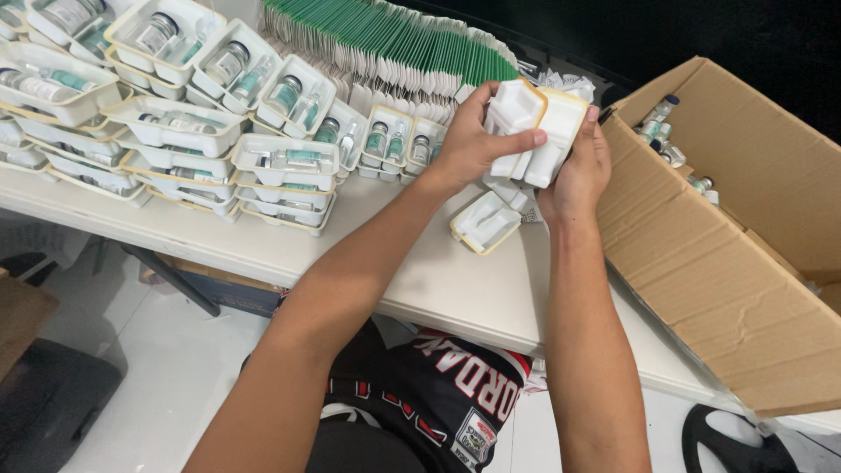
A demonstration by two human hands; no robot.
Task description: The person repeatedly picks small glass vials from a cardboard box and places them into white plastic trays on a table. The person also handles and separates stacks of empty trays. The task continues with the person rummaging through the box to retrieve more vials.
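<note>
Both hands hold a small stack of empty white moulded plastic trays (536,131) above the white table (420,280). My left hand (473,144) grips the stack from the left, thumb across its front. On the right side, my right hand (580,171) cups the stack. Another empty white tray (486,223) lies on the table just below my hands.
Many white trays holding glass vials (263,105) are stacked at the left. A long row of green-edged flat cartons (394,39) runs along the back. An open cardboard box (727,254) at the right holds loose vials (666,140). A dark chair stands at the lower left.
</note>
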